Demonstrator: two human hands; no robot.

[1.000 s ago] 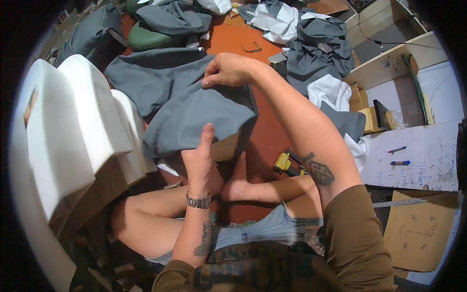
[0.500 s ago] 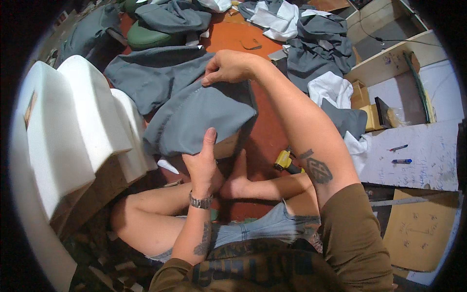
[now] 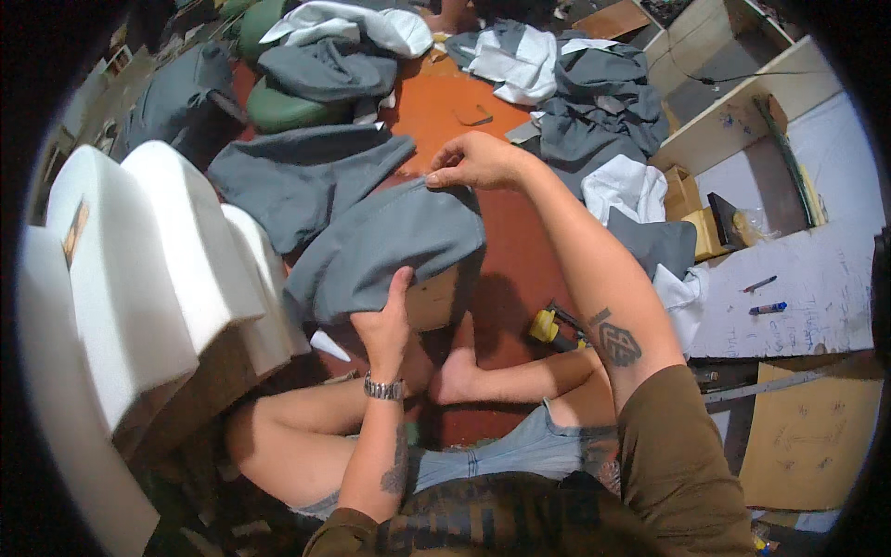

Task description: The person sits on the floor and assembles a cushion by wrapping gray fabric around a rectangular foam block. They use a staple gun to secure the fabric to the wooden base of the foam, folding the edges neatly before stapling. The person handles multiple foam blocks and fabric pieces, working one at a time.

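Note:
A grey sewn fabric cover [image 3: 390,232] sits over a block-like piece whose brown board side [image 3: 434,299] shows below the fabric on the right. The near edge of the cover is in the grip of my left hand [image 3: 382,323], thumb up on top and the other fingers hidden beneath. At its far upper edge, my right hand [image 3: 475,161] pinches the cloth by the seam between thumb and fingers. A second grey fabric piece [image 3: 297,176] lies just beyond, on the far left.
White foam-padded pieces [image 3: 176,251] stand close on my left. A yellow and black power tool [image 3: 549,327] lies by my foot on the red floor. Grey and white cloth heaps [image 3: 594,102] and a green cushion [image 3: 288,107] lie farther off. On the right, two pens [image 3: 767,308] rest on a white board.
My right hand has shifted right along the far edge, still pinching. The cover's pointed right corner now lies smoother and rounder over the piece. The left hand keeps its hold.

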